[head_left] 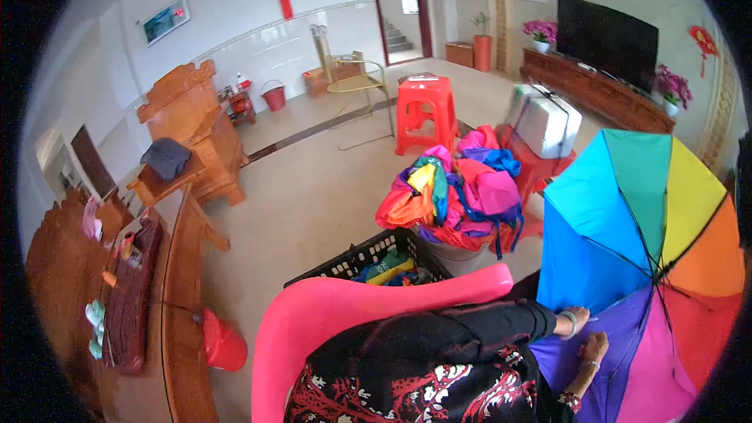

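Observation:
An open rainbow umbrella fills the right side, its blue, green, yellow, orange, pink and purple panels facing me. My left hand, in a black sleeve with a pale bangle at the wrist, grips the canopy's edge where blue meets purple. Just below it, my right hand pinches the purple panel. Both hands are small in view and their fingers are partly hidden by the fabric. A pink plastic chair back curves across in front of my black and red patterned clothing.
A heap of bright folded umbrella fabric lies beyond a black plastic crate. Behind it are red stools, a white box, a TV cabinet and a doorway. At left stand wooden furniture and a red bucket.

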A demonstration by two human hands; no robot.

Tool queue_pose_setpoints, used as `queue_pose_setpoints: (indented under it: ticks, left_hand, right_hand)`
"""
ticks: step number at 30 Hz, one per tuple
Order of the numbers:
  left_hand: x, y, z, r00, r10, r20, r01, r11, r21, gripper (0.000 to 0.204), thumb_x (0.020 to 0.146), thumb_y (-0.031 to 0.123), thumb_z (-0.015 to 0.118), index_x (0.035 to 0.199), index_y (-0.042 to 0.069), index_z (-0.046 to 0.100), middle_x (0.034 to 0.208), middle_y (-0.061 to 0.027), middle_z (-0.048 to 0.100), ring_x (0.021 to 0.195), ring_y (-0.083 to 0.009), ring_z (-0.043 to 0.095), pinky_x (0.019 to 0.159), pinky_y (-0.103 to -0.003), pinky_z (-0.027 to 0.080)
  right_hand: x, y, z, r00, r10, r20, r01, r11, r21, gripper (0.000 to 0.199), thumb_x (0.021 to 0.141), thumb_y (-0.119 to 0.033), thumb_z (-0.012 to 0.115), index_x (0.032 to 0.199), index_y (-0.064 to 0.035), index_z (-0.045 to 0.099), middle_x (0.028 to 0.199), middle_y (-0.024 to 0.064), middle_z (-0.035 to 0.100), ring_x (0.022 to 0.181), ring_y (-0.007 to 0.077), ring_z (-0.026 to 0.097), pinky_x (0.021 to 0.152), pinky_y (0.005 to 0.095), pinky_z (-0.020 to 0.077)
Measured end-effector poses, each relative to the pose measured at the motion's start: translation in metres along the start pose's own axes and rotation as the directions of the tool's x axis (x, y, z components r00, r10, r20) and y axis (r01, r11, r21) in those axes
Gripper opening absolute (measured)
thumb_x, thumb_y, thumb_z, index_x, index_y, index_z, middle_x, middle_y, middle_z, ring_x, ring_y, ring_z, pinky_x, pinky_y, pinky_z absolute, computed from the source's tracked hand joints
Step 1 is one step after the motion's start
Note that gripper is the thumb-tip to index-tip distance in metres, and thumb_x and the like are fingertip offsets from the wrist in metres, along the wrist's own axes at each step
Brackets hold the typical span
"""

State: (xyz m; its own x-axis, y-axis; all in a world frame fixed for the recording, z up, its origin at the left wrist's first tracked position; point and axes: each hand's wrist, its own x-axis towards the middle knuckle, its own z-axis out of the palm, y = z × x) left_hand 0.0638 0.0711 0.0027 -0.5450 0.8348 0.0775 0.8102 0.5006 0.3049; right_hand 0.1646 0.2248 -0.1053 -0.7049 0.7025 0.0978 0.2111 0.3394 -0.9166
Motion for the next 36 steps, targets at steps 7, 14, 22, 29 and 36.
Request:
queue_pose_setpoints:
  ticks: [7, 14, 22, 29, 36]
  left_hand:
    - [-0.01, -0.035, -0.029, 0.993, 0.062, -0.098, -0.08, 0.979, -0.187, 0.013, 0.066, 0.008, 0.055, 0.073, -0.003, 0.054, 0.072, -0.0227, 0.057, 0.072, -0.0367, 0.057, 0.057, -0.043, 0.045]
    - [0.019, -0.03, -0.019, 0.996, -0.06, 0.064, 0.068, 0.989, -0.128, 0.017, 0.067, 0.01, 0.054, 0.082, 0.001, 0.055, 0.085, -0.0214, 0.058, 0.082, -0.0365, 0.056, 0.071, -0.043, 0.046]
    - [0.015, -0.009, -0.019, 0.987, -0.109, 0.115, 0.131, 0.97, -0.204, 0.021, 0.066, 0.015, 0.059, 0.083, 0.002, 0.058, 0.091, -0.0205, 0.058, 0.086, -0.0347, 0.055, 0.074, -0.041, 0.046]
    - [0.015, -0.017, -0.016, 0.982, -0.144, 0.123, 0.168, 0.963, -0.212, 0.026, 0.065, 0.018, 0.062, 0.086, 0.003, 0.058, 0.092, -0.0199, 0.058, 0.088, -0.0341, 0.055, 0.075, -0.04, 0.046]
    - [0.015, -0.022, -0.016, 0.985, -0.136, 0.109, 0.16, 0.952, -0.259, 0.034, 0.064, 0.022, 0.067, 0.09, 0.003, 0.057, 0.092, -0.0192, 0.058, 0.088, -0.0337, 0.055, 0.075, -0.039, 0.046]
  right_hand:
    - [-0.013, -0.124, 0.015, 0.991, 0.041, 0.127, 0.016, 0.911, -0.411, 0.022, 0.076, -0.021, 0.047, 0.084, -0.0025, 0.054, 0.083, 0.0214, 0.055, 0.078, 0.0368, 0.053, 0.064, 0.0409, 0.0414]
    - [-0.024, -0.14, 0.015, 0.998, 0.04, -0.04, -0.051, 0.949, -0.31, 0.019, 0.074, -0.02, 0.045, 0.077, -0.0035, 0.053, 0.077, 0.0224, 0.055, 0.073, 0.0393, 0.054, 0.061, 0.045, 0.0417]
    - [-0.035, -0.122, 0.003, 0.993, -0.047, -0.11, 0.008, 0.945, -0.327, 0.01, 0.073, -0.012, 0.05, 0.074, -0.0036, 0.055, 0.054, 0.0108, 0.054, 0.043, 0.0189, 0.054, 0.042, 0.0322, 0.043]
    - [-0.038, -0.13, 0.01, 0.963, -0.208, -0.172, 0.124, 0.907, -0.403, 0.009, 0.073, -0.011, 0.051, 0.075, -0.0034, 0.055, 0.058, 0.0116, 0.055, 0.046, 0.0188, 0.055, 0.046, 0.0318, 0.0444]
    - [-0.039, -0.157, 0.014, 0.927, -0.256, -0.274, 0.157, 0.928, -0.337, 0.008, 0.072, -0.012, 0.05, 0.074, -0.0051, 0.054, 0.068, 0.0147, 0.057, 0.067, 0.0301, 0.057, 0.06, 0.0378, 0.0446]
